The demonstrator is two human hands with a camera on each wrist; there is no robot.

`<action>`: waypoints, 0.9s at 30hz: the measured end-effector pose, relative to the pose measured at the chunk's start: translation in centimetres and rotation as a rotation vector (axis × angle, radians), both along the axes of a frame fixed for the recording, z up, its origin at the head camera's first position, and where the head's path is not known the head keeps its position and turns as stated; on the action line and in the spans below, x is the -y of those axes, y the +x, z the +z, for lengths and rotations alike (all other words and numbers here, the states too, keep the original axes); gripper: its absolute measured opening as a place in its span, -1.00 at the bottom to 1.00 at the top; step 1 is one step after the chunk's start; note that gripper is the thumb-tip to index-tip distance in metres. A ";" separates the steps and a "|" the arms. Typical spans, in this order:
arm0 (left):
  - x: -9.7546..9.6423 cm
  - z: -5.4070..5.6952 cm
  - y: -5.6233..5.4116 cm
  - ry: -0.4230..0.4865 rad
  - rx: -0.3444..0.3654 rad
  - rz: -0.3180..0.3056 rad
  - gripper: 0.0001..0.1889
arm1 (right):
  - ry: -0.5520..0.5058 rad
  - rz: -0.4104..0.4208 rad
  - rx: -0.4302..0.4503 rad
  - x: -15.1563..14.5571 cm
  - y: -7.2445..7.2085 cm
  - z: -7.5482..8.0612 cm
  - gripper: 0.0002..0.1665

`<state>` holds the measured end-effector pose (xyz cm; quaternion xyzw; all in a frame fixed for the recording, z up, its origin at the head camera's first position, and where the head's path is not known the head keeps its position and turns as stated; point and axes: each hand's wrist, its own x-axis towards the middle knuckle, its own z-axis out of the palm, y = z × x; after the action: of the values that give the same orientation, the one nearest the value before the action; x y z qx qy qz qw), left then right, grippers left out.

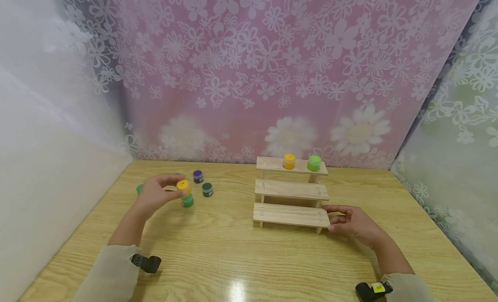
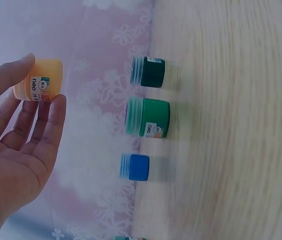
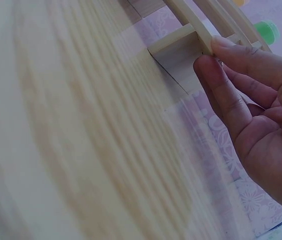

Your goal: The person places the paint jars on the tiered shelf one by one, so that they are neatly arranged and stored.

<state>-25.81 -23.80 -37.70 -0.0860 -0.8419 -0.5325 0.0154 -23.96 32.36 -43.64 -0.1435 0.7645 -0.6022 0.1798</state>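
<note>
The left hand (image 1: 153, 194), well left of the stepped wooden stand (image 1: 292, 189), pinches an orange jar (image 2: 48, 80) between thumb and fingertips; the thumb covers part of its label. The right hand (image 1: 359, 224), at the stand's right end, has thumb and forefinger closed on the lowest board's end, its other fingers partly hidden behind. Left of the stand, too, are a green jar (image 1: 187, 202), a dark green jar (image 1: 207, 190), a purple jar (image 1: 198, 176), a blue jar (image 2: 139, 167) mostly concealed in the head view, and another green piece (image 1: 139, 189), largely blocked by the left hand, hard to identify. Atop the stand sit a yellow jar (image 1: 288, 162) and a light green jar (image 1: 314, 163), the former nearly cropped out of the right wrist view.
</note>
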 end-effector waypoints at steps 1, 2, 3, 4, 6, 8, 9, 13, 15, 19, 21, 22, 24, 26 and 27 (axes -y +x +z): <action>-0.2 0.2 0.0 0.005 -0.006 -0.003 -0.43 | 0.000 -0.002 0.000 0.0 0.0 0.0 -0.21; -0.4 0.3 0.0 0.009 -0.010 -0.004 -0.44 | 0.000 -0.002 -0.001 0.0 0.0 0.0 -0.21; -0.6 0.4 0.0 0.007 -0.015 -0.002 -0.46 | 0.001 -0.003 -0.002 0.0 0.0 0.1 -0.21; -0.8 0.5 0.0 0.008 -0.021 -0.001 -0.46 | 0.002 -0.005 -0.002 0.1 0.0 0.1 -0.21; -1.1 0.7 -0.1 0.004 -0.026 0.003 -0.47 | 0.003 -0.007 -0.003 0.1 0.0 0.1 -0.21; -1.5 0.9 -0.1 -0.002 -0.028 0.007 -0.46 | 0.002 -0.008 -0.007 0.1 0.0 0.2 -0.22; -1.7 1.0 -0.1 -0.004 -0.030 0.008 -0.47 | 0.001 -0.008 -0.008 0.2 0.0 0.2 -0.22; -2.4 1.3 -0.3 -0.006 -0.032 0.001 -0.46 | 0.003 -0.004 -0.013 0.2 0.1 0.3 -0.21; -2.8 1.5 -0.4 -0.002 -0.029 -0.005 -0.47 | 0.005 0.002 -0.019 0.1 0.1 0.3 -0.21; -3.6 1.7 -0.7 0.007 -0.039 -0.034 -0.49 | 0.014 -0.004 -0.020 0.2 0.2 0.5 -0.18; -4.0 1.8 -0.8 0.013 -0.048 -0.051 -0.50 | 0.025 -0.011 -0.023 0.3 0.2 0.5 -0.18; -4.2 1.8 -0.8 0.018 -0.050 -0.058 -0.50 | 0.030 -0.020 -0.020 0.3 0.3 0.5 -0.17; -4.6 2.0 -0.9 0.025 -0.049 -0.071 -0.49 | 0.038 -0.029 -0.022 0.4 0.3 0.6 -0.18; -4.9 2.2 -1.0 0.035 -0.048 -0.085 -0.50 | 0.043 -0.035 -0.025 0.5 0.3 0.6 -0.19; -5.1 2.3 -1.0 0.040 -0.047 -0.090 -0.50 | 0.042 -0.037 -0.025 0.5 0.3 0.6 -0.19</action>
<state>-26.81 -18.66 -35.40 -0.1359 -0.8259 -0.5470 0.0129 -23.62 31.81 -43.04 -0.1327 0.7816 -0.5875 0.1620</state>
